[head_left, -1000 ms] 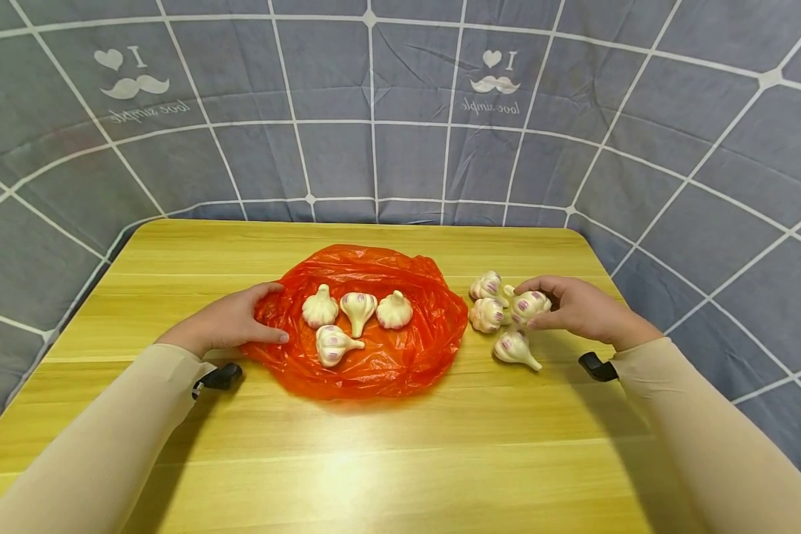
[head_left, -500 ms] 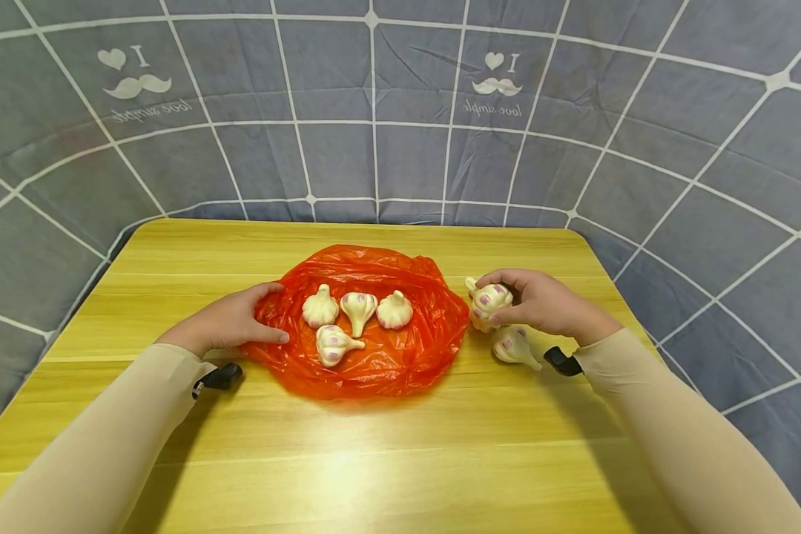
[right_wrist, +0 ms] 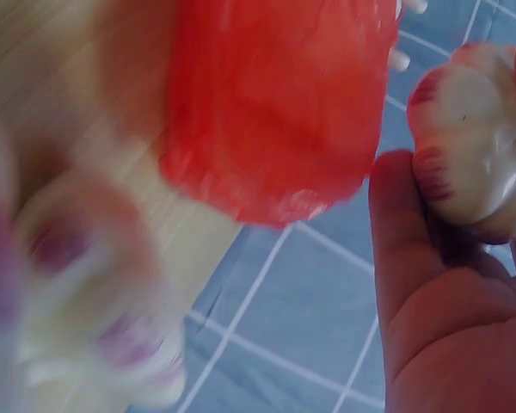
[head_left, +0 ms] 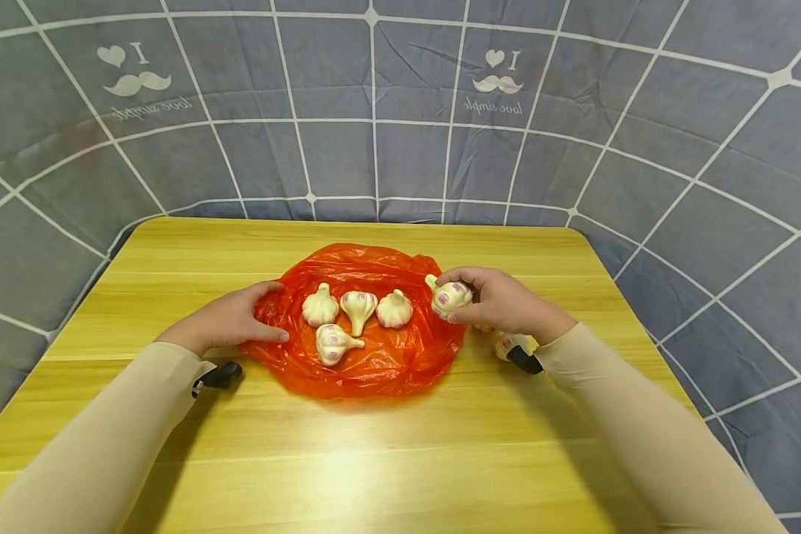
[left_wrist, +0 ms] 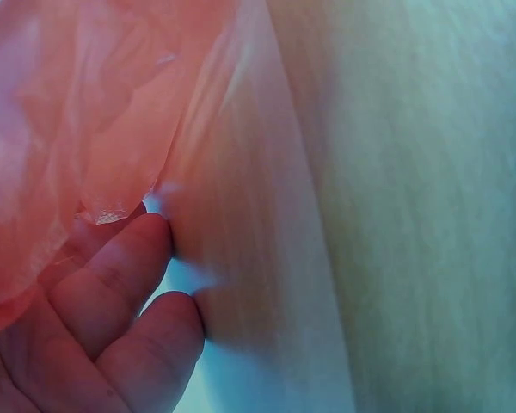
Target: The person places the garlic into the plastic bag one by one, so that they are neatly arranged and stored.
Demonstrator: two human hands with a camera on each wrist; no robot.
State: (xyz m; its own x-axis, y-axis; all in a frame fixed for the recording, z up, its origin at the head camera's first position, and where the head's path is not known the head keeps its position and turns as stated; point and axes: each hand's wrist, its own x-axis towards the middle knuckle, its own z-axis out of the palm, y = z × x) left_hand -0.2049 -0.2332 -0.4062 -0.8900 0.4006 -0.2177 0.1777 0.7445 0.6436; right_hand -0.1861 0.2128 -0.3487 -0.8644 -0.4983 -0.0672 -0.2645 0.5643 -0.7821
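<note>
In the head view an open red plastic bag (head_left: 390, 363) lies on the table with several garlic bulbs (head_left: 358, 305) inside. My left hand (head_left: 230, 319) holds the bag's left edge, its thumb over the plastic; the left wrist view shows its fingers (left_wrist: 112, 288) against the red film. My right hand (head_left: 510, 300) grips another garlic bulb (head_left: 452, 298) by its sides, above the bag's right edge. That bulb (right_wrist: 477, 142) sits between fingers and thumb in the right wrist view.
More garlic bulbs (head_left: 504, 345) lie right of the bag, mostly hidden behind the right hand and wrist; blurred bulbs (right_wrist: 95, 267) show in the right wrist view. The wooden table (head_left: 294, 460) reaches a grey checked cloth (head_left: 407, 163) behind.
My right hand has picked up a garlic bulb from the pile and moved left with it to the bag's right edge. The left hand and the bag have stayed put.
</note>
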